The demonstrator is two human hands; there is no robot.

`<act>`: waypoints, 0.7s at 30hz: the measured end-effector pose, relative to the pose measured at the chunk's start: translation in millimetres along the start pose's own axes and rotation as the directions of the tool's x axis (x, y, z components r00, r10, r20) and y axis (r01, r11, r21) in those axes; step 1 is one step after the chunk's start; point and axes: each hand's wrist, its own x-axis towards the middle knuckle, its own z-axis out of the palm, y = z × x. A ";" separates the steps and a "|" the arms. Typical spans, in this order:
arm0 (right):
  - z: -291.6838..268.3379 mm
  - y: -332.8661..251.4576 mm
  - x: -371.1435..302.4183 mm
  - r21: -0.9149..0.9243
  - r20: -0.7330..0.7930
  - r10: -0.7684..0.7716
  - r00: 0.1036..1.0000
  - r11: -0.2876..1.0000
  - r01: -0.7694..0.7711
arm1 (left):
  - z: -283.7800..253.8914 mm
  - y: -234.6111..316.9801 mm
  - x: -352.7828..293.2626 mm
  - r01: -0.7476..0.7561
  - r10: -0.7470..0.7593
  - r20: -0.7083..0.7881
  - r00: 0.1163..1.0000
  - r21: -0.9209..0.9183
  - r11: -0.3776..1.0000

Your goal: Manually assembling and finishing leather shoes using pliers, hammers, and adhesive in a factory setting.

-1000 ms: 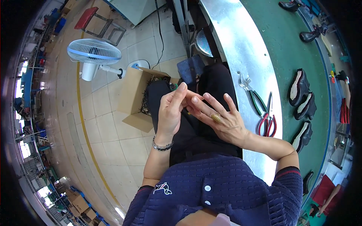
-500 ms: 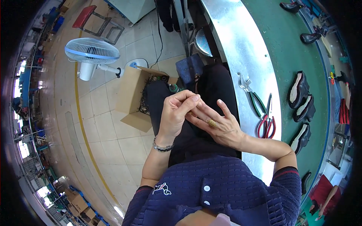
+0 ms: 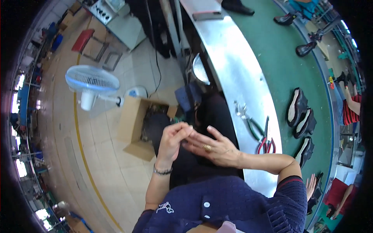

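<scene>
My left hand (image 3: 173,140) is raised over my lap with its fingers curled together, the fingertips touching the fingers of my right hand (image 3: 213,148). My right hand is spread, fingers apart, a gold ring on one finger. I cannot make out any object between the hands. A bracelet sits on my left wrist. Both hands hover above my dark trousers (image 3: 211,116), beside the metal bench edge (image 3: 237,77).
Pliers (image 3: 248,122) and red-handled cutters (image 3: 266,143) lie on the metal bench. Black shoe uppers (image 3: 297,106) ride on the green conveyor belt (image 3: 279,50). A cardboard box (image 3: 134,126) and a standing fan (image 3: 92,82) are on the tiled floor at left. Another person's arm (image 3: 351,105) is at far right.
My hands have lowered slightly and stayed together; the left fingers curled more tightly against the right hand's fingers. The view has shifted a little.
</scene>
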 end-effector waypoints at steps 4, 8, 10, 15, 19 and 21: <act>9.7 28.7 7.0 0.165 -0.047 -0.037 0.998 0.985 0.044 | -12.1 -8.1 12.6 0.040 -0.038 -0.046 0.998 0.051 0.998; 9.5 93.8 23.0 0.297 0.029 -0.042 0.999 0.954 0.031 | -42.9 -8.2 28.2 -0.057 0.166 -0.321 0.932 0.323 0.945; 28.0 144.5 31.9 0.382 -0.077 0.126 0.989 0.920 -0.088 | -75.6 -20.1 34.2 -0.092 0.360 -0.419 0.834 0.537 0.839; 63.6 302.6 46.7 0.379 -0.060 0.532 0.845 0.795 -0.474 | -146.8 -67.0 32.0 0.153 0.407 -0.479 0.778 0.772 0.617; 71.2 422.5 82.9 0.272 -0.009 0.753 0.658 0.635 -0.723 | -163.9 -96.1 32.8 0.312 0.388 -0.607 0.693 0.739 0.597; 86.2 486.9 90.1 0.225 -0.124 0.773 0.622 0.632 -0.742 | -151.9 -93.0 45.8 0.318 0.437 -0.574 0.692 0.787 0.529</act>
